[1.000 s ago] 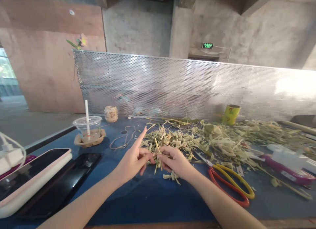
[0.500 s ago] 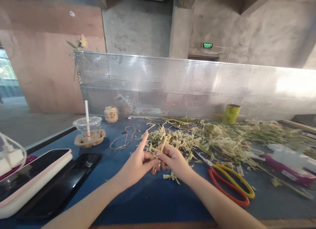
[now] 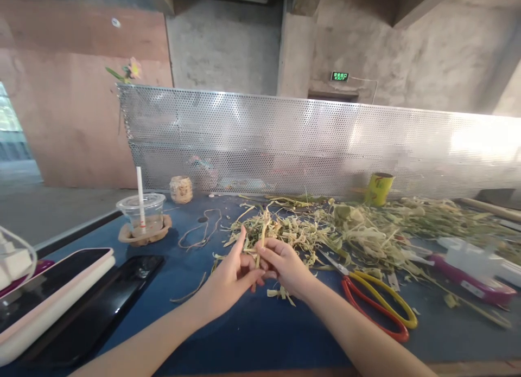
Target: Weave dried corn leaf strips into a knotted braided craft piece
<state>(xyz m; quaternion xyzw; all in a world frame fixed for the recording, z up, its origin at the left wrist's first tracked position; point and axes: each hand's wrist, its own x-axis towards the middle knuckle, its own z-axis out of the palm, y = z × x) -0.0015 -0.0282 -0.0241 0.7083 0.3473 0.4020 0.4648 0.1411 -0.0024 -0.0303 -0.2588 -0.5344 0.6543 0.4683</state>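
My left hand (image 3: pixel 230 276) and my right hand (image 3: pixel 287 266) meet at the middle of the blue table (image 3: pixel 252 328), fingers pinched together on a small bundle of dry straw strips (image 3: pixel 262 238) that stands up between them. The left index finger points up beside the bundle. A loose heap of pale straw and husk pieces (image 3: pixel 345 233) spreads behind and to the right of the hands. Red-and-yellow-handled scissors (image 3: pixel 378 304) lie just right of my right wrist.
At the left lie a phone in a pink case (image 3: pixel 52 290), a black phone (image 3: pixel 122 285) and a plastic cup with a straw (image 3: pixel 142 214). A string (image 3: pixel 201 233), a small jar (image 3: pixel 181 189), a yellow cup (image 3: pixel 379 189) and a pink-and-white tool (image 3: pixel 472 268) sit about. A perforated metal screen (image 3: pixel 305 144) backs the table.
Both hands shifted slightly nearer and lower while keeping their pinch on the straw bundle. The left index finger lowered and folded closer to it. The camera swung a little.
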